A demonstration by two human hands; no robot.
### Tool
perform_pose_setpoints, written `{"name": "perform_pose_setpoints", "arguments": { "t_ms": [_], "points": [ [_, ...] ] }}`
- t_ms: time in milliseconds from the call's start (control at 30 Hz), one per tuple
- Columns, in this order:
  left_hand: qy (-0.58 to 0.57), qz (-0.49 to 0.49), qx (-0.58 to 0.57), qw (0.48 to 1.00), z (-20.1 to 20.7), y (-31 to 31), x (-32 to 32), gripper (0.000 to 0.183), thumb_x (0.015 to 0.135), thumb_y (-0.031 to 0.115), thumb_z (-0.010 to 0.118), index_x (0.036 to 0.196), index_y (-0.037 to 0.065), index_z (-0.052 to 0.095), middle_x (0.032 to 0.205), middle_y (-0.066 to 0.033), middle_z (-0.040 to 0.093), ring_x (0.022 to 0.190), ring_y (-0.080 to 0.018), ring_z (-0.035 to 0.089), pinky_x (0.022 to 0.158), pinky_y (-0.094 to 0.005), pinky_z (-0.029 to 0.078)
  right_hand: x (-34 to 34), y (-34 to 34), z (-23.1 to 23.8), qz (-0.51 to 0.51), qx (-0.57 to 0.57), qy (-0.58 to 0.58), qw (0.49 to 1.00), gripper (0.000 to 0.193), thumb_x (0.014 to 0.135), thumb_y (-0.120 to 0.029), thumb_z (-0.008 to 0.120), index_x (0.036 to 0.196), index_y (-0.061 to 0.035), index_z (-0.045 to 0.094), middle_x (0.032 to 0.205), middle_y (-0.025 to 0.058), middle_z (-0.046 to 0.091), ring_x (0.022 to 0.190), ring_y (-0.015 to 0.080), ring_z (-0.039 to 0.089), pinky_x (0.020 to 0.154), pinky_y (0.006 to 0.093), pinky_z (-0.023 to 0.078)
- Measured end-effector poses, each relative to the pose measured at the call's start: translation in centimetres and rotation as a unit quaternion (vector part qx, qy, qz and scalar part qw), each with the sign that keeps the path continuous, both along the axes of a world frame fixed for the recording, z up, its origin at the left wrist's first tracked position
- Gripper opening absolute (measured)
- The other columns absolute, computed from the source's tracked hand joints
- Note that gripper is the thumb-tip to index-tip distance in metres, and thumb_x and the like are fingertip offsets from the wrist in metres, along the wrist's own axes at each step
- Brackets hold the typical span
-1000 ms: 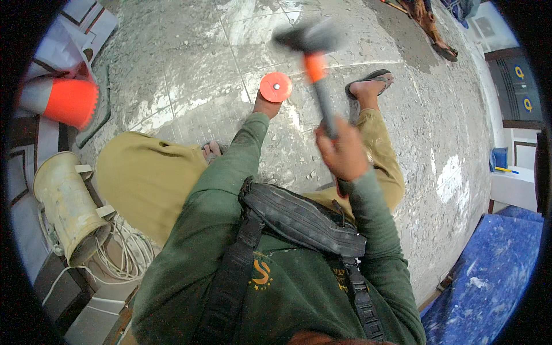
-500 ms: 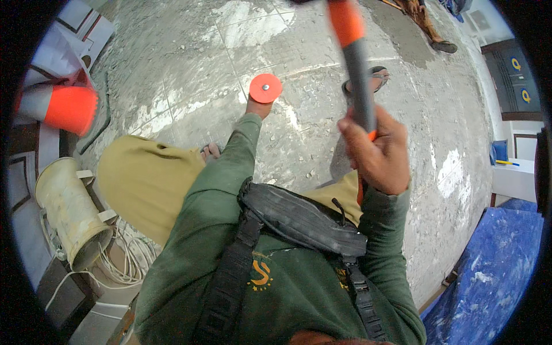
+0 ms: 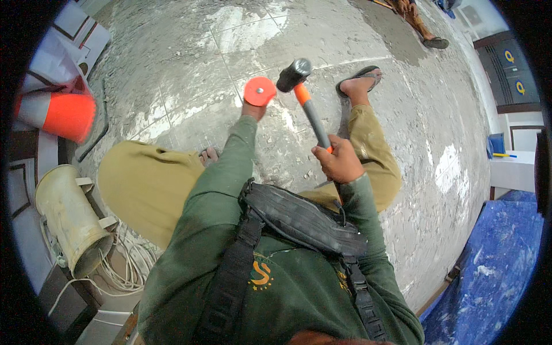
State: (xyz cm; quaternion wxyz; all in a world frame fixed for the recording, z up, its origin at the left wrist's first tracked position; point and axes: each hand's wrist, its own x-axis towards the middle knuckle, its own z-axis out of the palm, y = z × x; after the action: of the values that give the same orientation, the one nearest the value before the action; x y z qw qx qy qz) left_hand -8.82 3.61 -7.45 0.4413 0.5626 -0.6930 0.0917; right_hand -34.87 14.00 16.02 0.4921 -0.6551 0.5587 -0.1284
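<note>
My right hand (image 3: 342, 162) is wrapped round the handle of a club hammer (image 3: 313, 119), which has a grey and orange grip and a dark metal head. The head hangs just right of a chisel (image 3: 256, 98) with a round orange hand guard and a metal striking end at its centre. Under that guard my left hand (image 3: 253, 111) grips the chisel; its fingers and the blade are mostly hidden. Below them spreads a rough grey floor (image 3: 310, 167) with chipped, whitish patches and loose grit. I sit on it with my legs apart.
On the left stand an orange cone (image 3: 66, 115), a dusty cream cylinder (image 3: 72, 215) and coiled white cable (image 3: 127, 264). A dark bent hose or bar (image 3: 105, 115) lies by the cone. Blue sheeting (image 3: 489, 264) covers the right side. Another person's leg (image 3: 424, 30) shows far right.
The hammer has come down and left from a raised position, so its head now shows beside the chisel guard. My right hand moved left with it; my left hand shifted slightly left.
</note>
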Motion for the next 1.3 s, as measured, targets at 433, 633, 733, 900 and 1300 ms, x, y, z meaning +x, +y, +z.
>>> {"name": "perform_pose_setpoints", "arguments": {
  "t_ms": [433, 633, 733, 900, 1300],
  "points": [
    [0.396, 0.002, 0.182, 0.9, 5.5, 1.0, -2.1, 0.036, 0.081, 0.024, 0.073, 0.107, 0.005, 0.058, 0.1, -0.0039, 0.062, 0.09, -0.0147, 0.057, 0.079, -0.0297, 0.047, 0.8, 1.2, 11.3, -0.091, -0.049, -0.136, 0.985, 0.016, 0.084, -0.016, 0.064, 0.083, -0.0031, 0.056, 0.055, -0.0045, 0.046, 0.045, 0.0042, 0.043, 0.04, 0.0219, 0.032],
    [0.398, -0.056, 0.26, 0.878, 5.1, 1.9, -4.4, 0.043, 0.082, 0.019, 0.069, 0.118, 0.003, 0.051, 0.116, -0.0089, 0.059, 0.108, -0.0213, 0.056, 0.093, -0.0322, 0.044, 1.4, 1.7, 14.4, -0.085, -0.148, -0.154, 0.973, 0.014, 0.084, -0.009, 0.061, 0.088, 0.0021, 0.055, 0.06, 0.0012, 0.05, 0.042, 0.0063, 0.043, 0.038, 0.0211, 0.033],
    [0.29, -0.055, 0.262, 0.919, 2.2, 1.0, -3.9, 0.047, 0.079, 0.016, 0.07, 0.12, 0.003, 0.049, 0.119, -0.0091, 0.058, 0.112, -0.0208, 0.054, 0.094, -0.0315, 0.044, 2.7, 2.1, 17.3, -0.145, -0.216, -0.188, 0.947, 0.014, 0.083, -0.009, 0.061, 0.087, 0.0034, 0.055, 0.062, 0.0025, 0.05, 0.041, 0.0067, 0.042, 0.037, 0.0203, 0.032],
    [0.358, -0.065, 0.285, 0.887, 0.3, 1.0, -4.1, 0.051, 0.077, 0.018, 0.072, 0.12, 0.003, 0.049, 0.118, -0.0097, 0.058, 0.11, -0.0209, 0.055, 0.092, -0.032, 0.045, 4.0, 1.4, 16.8, -0.105, -0.293, -0.236, 0.92, 0.01, 0.088, -0.01, 0.057, 0.087, -0.0006, 0.054, 0.057, 0.0006, 0.046, 0.042, 0.0064, 0.04, 0.037, 0.0211, 0.031],
    [0.371, -0.231, 0.233, 0.869, 5.4, 0.3, -5.3, 0.037, 0.083, 0.018, 0.063, 0.116, 0.004, 0.053, 0.116, -0.0084, 0.057, 0.105, -0.0191, 0.056, 0.092, -0.0331, 0.045, -1.2, -0.3, -0.2, 0.04, -0.093, 0.099, 0.99, 0.029, 0.078, -0.024, 0.066, 0.078, 0.0037, 0.057, 0.062, 0.021, 0.055, 0.061, 0.0331, 0.059, 0.058, 0.0409, 0.045]
  ]
}}
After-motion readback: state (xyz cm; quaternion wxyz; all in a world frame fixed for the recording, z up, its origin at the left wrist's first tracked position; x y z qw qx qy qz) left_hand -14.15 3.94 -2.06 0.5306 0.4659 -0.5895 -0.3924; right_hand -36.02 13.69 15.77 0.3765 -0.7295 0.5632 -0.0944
